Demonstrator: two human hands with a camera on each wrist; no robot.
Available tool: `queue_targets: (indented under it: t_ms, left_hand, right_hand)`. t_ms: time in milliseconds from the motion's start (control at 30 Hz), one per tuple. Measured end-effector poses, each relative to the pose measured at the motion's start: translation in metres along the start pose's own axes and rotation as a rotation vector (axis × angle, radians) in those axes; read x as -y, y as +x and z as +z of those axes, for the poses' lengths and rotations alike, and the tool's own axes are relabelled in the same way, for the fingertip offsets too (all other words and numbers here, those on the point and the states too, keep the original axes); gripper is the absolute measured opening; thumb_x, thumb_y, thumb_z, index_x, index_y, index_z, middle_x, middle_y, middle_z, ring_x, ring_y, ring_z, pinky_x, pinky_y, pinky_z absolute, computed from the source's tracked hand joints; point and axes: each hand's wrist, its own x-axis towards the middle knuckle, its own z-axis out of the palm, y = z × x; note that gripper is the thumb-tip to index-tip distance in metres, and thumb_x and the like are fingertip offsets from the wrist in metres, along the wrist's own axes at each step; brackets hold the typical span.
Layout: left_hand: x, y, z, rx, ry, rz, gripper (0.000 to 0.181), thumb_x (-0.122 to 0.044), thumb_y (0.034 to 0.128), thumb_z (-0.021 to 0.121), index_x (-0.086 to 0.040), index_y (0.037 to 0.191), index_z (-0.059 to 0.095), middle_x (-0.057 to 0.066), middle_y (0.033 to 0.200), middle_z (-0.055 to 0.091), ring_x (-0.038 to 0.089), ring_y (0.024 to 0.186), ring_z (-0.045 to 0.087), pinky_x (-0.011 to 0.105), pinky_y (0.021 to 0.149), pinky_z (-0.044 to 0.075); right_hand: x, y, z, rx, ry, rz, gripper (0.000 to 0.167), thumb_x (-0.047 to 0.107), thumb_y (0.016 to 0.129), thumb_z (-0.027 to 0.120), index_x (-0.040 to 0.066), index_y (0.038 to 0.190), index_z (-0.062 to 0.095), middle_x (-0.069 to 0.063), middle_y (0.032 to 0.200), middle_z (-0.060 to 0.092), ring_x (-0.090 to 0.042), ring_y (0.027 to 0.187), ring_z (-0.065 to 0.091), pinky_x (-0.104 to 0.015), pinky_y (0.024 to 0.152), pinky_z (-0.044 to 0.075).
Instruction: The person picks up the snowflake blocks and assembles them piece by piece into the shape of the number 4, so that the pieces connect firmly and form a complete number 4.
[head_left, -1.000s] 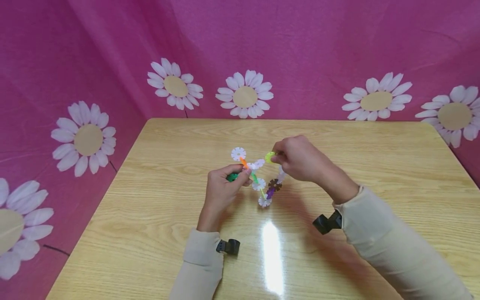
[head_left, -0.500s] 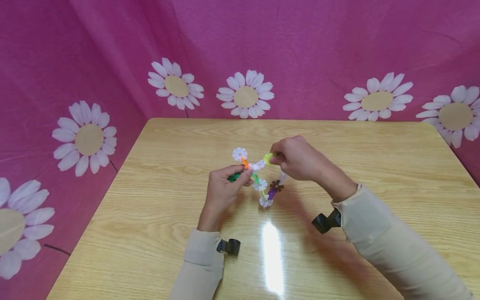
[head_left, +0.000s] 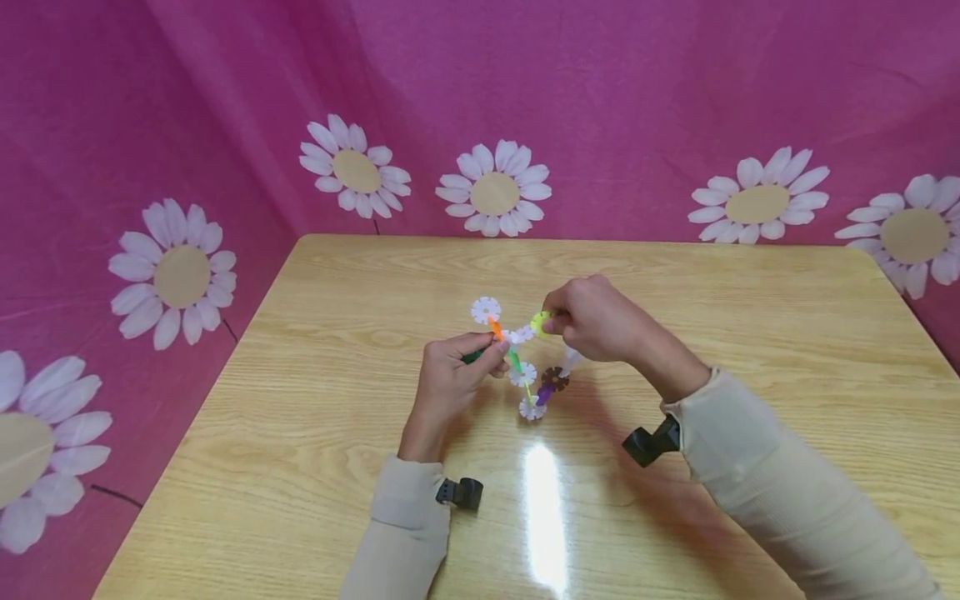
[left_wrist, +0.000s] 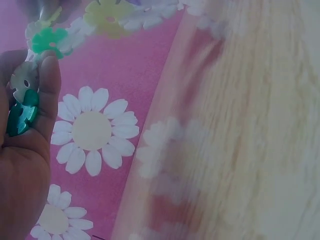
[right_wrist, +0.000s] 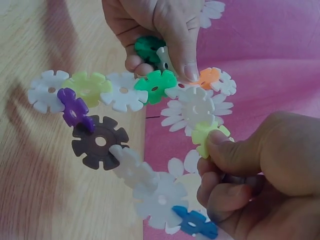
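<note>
A chain of notched plastic snowflake discs hangs between the hands above the table. In the right wrist view, my left hand (head_left: 450, 375) pinches a white disc (right_wrist: 181, 86) between an orange disc (right_wrist: 208, 78) and a green disc (right_wrist: 156, 87). A dark green disc (right_wrist: 149, 49) lies against its fingers. My right hand (head_left: 603, 321) pinches a yellow-green disc (right_wrist: 204, 137) between thumb and fingers, its edge meeting a white disc (right_wrist: 197, 107). The chain loops through a purple disc (right_wrist: 75, 111), a dark brown disc (right_wrist: 100, 142), and white discs to a blue disc (right_wrist: 195, 222) near the right fingers.
The wooden table (head_left: 300, 400) spreads beneath both hands, with a bright light reflection at its front. A pink cloth (head_left: 600, 100) printed with white daisies stands behind and to the left. Each wrist carries a small black camera.
The gap between the yellow-green disc and the neighbouring white disc has closed. My left hand and its side of the chain have shifted slightly right. Both hands keep their pinch.
</note>
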Motion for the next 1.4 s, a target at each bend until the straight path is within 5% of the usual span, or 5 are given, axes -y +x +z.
queue_targets:
  t_ms: [433,767,1133,1400]
  left_hand:
    - [-0.002,0.000,0.002,-0.005,0.045,-0.038,0.016,-0.009,0.0956,0.069,0.005,0.098,0.077,0.013,0.086,0.073,0.023,0.069,0.070,0.033,0.065,0.058]
    - [-0.005,0.000,0.001,-0.035,0.001,-0.063,0.016,-0.007,0.0957,0.069,0.008,0.096,0.074,0.019,0.081,0.071,0.032,0.070,0.069,0.037,0.066,0.059]
    - [-0.005,-0.001,0.000,-0.098,-0.006,-0.037,0.015,-0.007,0.0954,0.069,0.008,0.096,0.073,0.017,0.079,0.071,0.028,0.069,0.069,0.035,0.068,0.059]
    - [-0.005,-0.001,0.002,-0.149,0.022,-0.025,0.016,-0.010,0.0963,0.069,0.005,0.098,0.074,0.011,0.081,0.072,0.025,0.072,0.070,0.034,0.069,0.058]
  right_hand:
    - [-0.002,0.000,0.003,0.008,0.005,-0.007,0.034,0.001,0.091,0.067,0.014,0.063,0.054,0.005,0.056,0.042,-0.011,0.054,0.041,-0.030,0.055,0.036]
    - [0.001,0.000,0.001,0.012,0.047,0.042,0.017,0.005,0.096,0.066,0.006,0.079,0.069,0.001,0.064,0.056,-0.012,0.055,0.044,-0.031,0.056,0.040]
    - [0.008,-0.001,-0.009,-0.061,0.064,0.055,0.013,0.007,0.094,0.070,-0.002,0.102,0.075,-0.008,0.085,0.070,-0.017,0.067,0.057,-0.034,0.062,0.050]
    - [0.014,-0.008,-0.014,-0.141,0.068,0.041,0.015,0.009,0.093,0.071,-0.002,0.103,0.074,-0.007,0.084,0.070,-0.017,0.070,0.062,-0.036,0.065,0.052]
